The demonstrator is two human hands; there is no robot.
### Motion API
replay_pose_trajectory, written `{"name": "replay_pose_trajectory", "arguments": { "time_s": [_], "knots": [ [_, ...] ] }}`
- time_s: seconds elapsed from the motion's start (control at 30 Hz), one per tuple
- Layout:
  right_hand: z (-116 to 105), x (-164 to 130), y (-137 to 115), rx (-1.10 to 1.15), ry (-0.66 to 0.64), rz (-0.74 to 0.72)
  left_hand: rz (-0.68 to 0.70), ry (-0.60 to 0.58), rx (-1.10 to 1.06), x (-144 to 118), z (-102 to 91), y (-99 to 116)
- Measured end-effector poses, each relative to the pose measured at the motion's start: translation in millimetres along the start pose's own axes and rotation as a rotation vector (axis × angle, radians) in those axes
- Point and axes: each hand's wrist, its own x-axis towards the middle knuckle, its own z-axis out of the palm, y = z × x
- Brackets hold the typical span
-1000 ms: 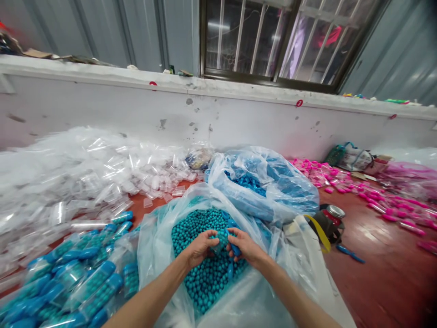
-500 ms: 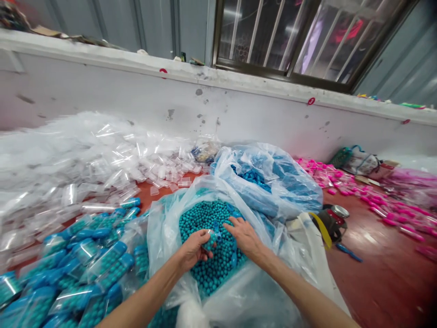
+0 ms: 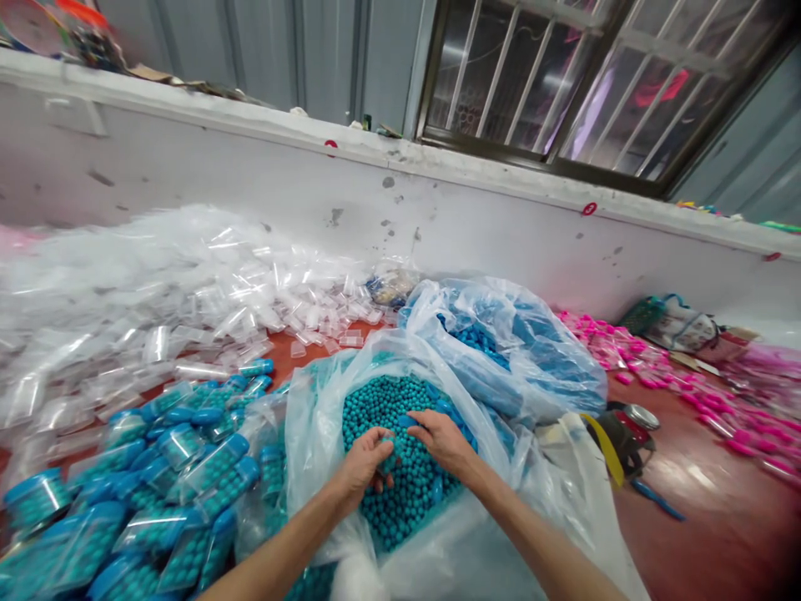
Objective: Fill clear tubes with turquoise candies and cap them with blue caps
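Two bare hands are down in an open clear bag (image 3: 313, 434) full of teal beads (image 3: 381, 409). The left hand (image 3: 363, 463) is curled loosely on the beads with its fingers bent around a small clear tube (image 3: 389, 457) that is partly filled with beads; how firm this grip is I cannot tell, because the fingers hide most of the tube. The right hand (image 3: 445, 441) lies just beside it, to the right, with the fingers stretched and spread, the tips touching the beads and a blue cap (image 3: 404, 420); it grasps nothing that I can see. Beyond the hands, a second bag (image 3: 531, 351) holds darker blue pieces. Left of the left hand, many filled tubes (image 3: 156, 501) with blue caps lie in a heap on the red surface (image 3: 701, 501), and farther left and behind them there is a big pile of empty clear tubes (image 3: 188, 309). Well to the right of the right hand lie pink tubes (image 3: 688, 392), and nearer, a small jar (image 3: 638, 421) with a metal lid stands beside a blue pen-like thing (image 3: 657, 499).
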Motion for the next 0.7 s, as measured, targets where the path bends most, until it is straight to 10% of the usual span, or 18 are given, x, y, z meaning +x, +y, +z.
{"name": "replay_pose_trajectory", "arguments": {
  "time_s": [0.3, 0.7],
  "knots": [
    [-8, -26, -29, 0.620, 0.022, 0.186, 0.067, -0.107, -0.011, -2, 9.9, 0],
    [17, -50, -26, 0.297, 0.202, -0.108, -0.009, 0.120, -0.059, -17, 37.9, 0]
  ]
}}
